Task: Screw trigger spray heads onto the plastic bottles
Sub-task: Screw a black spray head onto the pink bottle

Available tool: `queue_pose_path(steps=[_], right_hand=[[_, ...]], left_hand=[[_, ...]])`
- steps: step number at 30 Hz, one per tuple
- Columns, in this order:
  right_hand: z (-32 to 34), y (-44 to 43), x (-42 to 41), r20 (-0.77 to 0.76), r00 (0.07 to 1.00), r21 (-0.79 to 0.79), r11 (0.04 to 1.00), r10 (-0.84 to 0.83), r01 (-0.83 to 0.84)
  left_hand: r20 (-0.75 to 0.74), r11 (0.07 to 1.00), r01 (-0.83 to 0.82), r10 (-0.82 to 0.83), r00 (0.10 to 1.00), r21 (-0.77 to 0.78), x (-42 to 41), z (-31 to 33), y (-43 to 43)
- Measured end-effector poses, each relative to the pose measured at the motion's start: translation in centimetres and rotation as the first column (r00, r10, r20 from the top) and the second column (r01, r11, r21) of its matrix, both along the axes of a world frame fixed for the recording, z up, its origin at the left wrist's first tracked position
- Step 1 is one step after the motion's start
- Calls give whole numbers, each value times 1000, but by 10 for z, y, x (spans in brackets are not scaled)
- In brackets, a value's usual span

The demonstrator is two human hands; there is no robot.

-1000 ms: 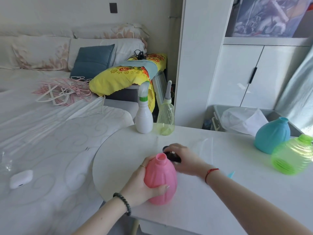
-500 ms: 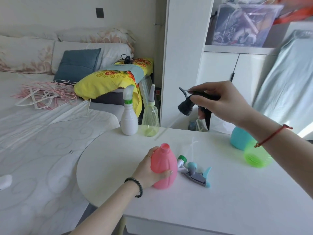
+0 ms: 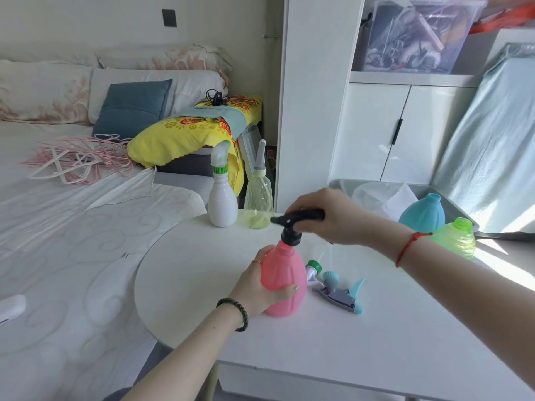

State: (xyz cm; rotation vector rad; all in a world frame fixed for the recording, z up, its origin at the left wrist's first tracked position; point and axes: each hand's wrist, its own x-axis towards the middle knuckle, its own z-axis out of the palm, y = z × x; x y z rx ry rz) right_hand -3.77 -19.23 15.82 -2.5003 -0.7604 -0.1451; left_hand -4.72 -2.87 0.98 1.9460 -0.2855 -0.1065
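Here, the left hand [image 3: 257,287] wraps the ribbed, bulbous pink bottle [image 3: 285,282] standing on the smooth white table [image 3: 318,351], while the right hand [image 3: 327,215] grips the black spray head [image 3: 295,224] seated on its neck.

Five bottles [image 3: 285,280], three loose spray heads [image 3: 298,219], and two hands [image 3: 257,287].

Pink bottle [image 3: 285,280] upright on the table, black spray head [image 3: 295,224] sitting on its neck; 2 loose heads, green-capped [image 3: 313,269] and teal [image 3: 340,290], lie just beside; blue bottle [image 3: 422,214] and green bottle [image 3: 456,238] capless behind
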Motion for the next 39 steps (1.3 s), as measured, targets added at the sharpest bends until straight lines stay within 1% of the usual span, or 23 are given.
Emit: queue_pose_path(steps=[3,7,10,11,14,16,17,18,20,23,25,29,33,35,36,37,39], right_hand=[[-8,10,7,-77,997,-115,993,16,-24],[6,21,13,-151,987,-251,964,50,-87],[11,30,13,-158,987,-346,938,-26,-30],[9,32,14,-175,982,-355,935,-63,-4],[1,33,11,-343,930,-318,948,-132,18],[1,30,10,-358,921,-350,936,-156,22],[4,28,10,-332,929,-364,931,-162,33],[7,27,11,-317,937,-335,942,-149,37],[14,22,14,-245,967,-302,953,-63,-14],[22,20,15,-195,980,-394,914,24,-101],[24,22,15,-164,985,-454,883,52,-122],[23,27,14,-109,992,-580,807,61,-113],[23,27,14,-58,997,-662,746,41,-69],[18,31,13,-43,999,-649,760,-7,-23],[15,34,12,-59,997,-617,787,-45,-1],[12,37,12,-93,992,-571,821,-82,15],[8,40,14,-192,974,-518,855,-124,7]], left_hand=[[-4,1000,-9,9,1000,2,1,0,1],[0,1000,-6,6,1000,-6,2,-2,1],[8,1000,1,-1,1000,-13,1,-3,0],[5,1000,1,-1,1000,-13,1,-3,0],[7,1000,3,-3,1000,-18,0,-2,1],[9,1000,2,-2,1000,-16,0,-2,1],[4,1000,3,-3,1000,-20,1,-2,1],[-3,1000,5,-5,1000,-24,1,-2,1],[-11,1000,8,-8,1000,-24,1,-2,1],[-1,1000,10,-10,1000,-23,1,-3,0],[8,1000,11,-11,1000,-23,1,-3,-1],[4,999,17,-17,1000,-33,1,-2,0],[8,999,17,-17,1000,-50,0,-4,1],[6,999,6,-6,1000,-43,1,-4,1],[4,999,8,-7,1000,-37,1,-4,1],[2,999,11,-11,1000,-35,1,-4,1],[0,999,15,-15,1000,-36,1,-3,1]])
